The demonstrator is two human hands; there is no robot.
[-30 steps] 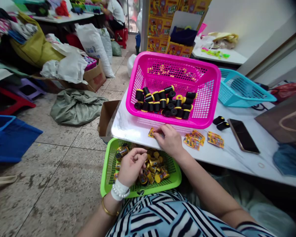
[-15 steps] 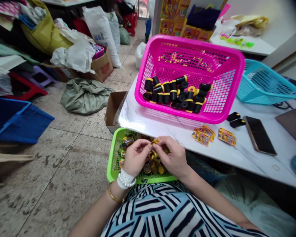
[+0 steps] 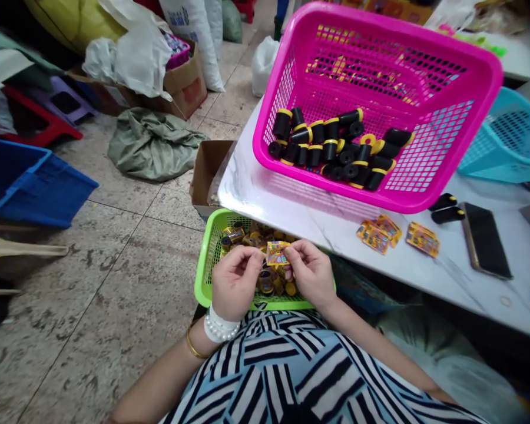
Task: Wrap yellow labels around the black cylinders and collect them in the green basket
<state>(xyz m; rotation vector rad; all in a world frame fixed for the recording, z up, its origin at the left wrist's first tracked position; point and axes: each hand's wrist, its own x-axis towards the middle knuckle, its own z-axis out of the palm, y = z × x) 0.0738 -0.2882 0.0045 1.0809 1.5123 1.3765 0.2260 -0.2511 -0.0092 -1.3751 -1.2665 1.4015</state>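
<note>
A small orange printed label (image 3: 277,253) is held flat over the green basket (image 3: 202,277). My right hand (image 3: 311,274) pinches its right edge. My left hand (image 3: 235,281) is closed, thumb against forefinger, at the label's left edge. Beneath both hands, the basket holds several black-and-yellow cylinders, some wrapped in orange labels. A pink basket (image 3: 335,191) on the table contains several black cylinders with yellow rims. More orange labels (image 3: 377,234) lie on the table to the right of my hands.
The white table (image 3: 309,215) also bears a phone (image 3: 486,240), two black cylinders (image 3: 446,209) and a blue basket (image 3: 507,135). On the floor to the left are a blue crate (image 3: 35,182), a grey-green cloth (image 3: 154,144) and a cardboard box (image 3: 203,176).
The label, crumpled between my fingertips before, now shows flat and spread. My hands have moved slightly apart. The view has shifted, so the pink basket appears larger and nearer.
</note>
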